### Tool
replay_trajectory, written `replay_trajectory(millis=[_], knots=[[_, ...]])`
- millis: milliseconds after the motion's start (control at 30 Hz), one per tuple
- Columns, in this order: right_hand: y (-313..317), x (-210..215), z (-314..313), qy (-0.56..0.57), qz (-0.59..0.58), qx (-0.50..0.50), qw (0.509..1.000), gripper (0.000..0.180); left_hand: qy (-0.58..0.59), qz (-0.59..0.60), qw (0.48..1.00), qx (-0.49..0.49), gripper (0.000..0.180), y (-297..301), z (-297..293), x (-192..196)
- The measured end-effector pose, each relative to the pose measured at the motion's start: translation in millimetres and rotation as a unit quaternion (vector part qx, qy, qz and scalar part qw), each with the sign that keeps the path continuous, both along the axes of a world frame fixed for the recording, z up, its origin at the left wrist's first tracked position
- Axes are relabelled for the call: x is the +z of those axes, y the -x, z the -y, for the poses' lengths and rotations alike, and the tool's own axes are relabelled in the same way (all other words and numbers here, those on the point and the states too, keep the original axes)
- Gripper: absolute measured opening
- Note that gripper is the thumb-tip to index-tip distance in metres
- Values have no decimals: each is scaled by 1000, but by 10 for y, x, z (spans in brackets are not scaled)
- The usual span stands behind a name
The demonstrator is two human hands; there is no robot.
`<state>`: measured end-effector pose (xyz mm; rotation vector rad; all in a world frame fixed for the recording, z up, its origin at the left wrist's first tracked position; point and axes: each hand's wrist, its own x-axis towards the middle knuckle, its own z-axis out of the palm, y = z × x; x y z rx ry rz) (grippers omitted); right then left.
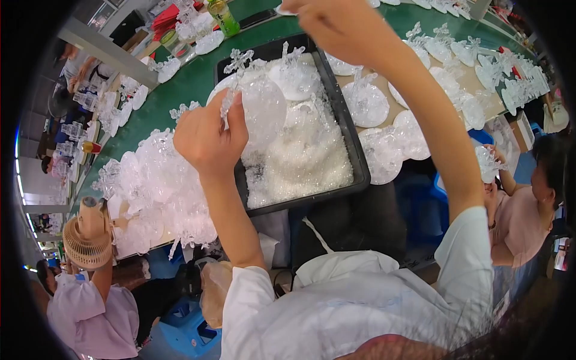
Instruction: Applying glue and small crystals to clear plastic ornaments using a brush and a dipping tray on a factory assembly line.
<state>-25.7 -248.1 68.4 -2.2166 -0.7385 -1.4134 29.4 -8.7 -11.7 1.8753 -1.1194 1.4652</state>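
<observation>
My left hand [210, 135] is closed in a pinch on the clear stem of a round-based plastic ornament [261, 114]. Its broad, frosted disc tilts over the left side of a black tray [358, 174]. White glittery granules [306, 156] are heaped in that tray, and another clear ornament [294, 78] rests at its far end. Beyond the tray's far right corner, my right hand [345, 30] is raised with its fingers curled together. The picture's upper edge cuts it off and it is slightly blurred, so what it pinches cannot be made out.
Clear ornaments pile up left of the tray [159, 186]; more discs [366, 105] stand on cardboard at right. A green bottle [223, 17] is on the green table [153, 108]. A beige fan [89, 234] is at left. People sit on both sides, one [522, 210] holding an ornament.
</observation>
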Motion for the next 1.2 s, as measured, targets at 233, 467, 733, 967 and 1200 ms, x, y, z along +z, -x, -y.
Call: replay_trajectory(millis=[233, 467, 733, 967, 1200], knots=[[1197, -989, -351, -402, 10, 73, 913, 65, 34, -76, 996, 10, 14, 125, 32, 32], [1207, -1513, -880, -504, 1, 103, 858, 47, 15, -127, 992, -17, 15, 187, 94, -17], [1137, -1578, -853, -484, -33, 93, 869, 13, 28, -129, 989, -74, 17, 82, 65, -51], [1124, -1521, -906, -432, -110, 53, 893, 17, -56, -95, 987, -116, 20, 99, 105, 24], [1153, -1490, -856, -384, -95, 42, 918, 18, -93, -46, 975, -195, 23, 62, 134, 76]])
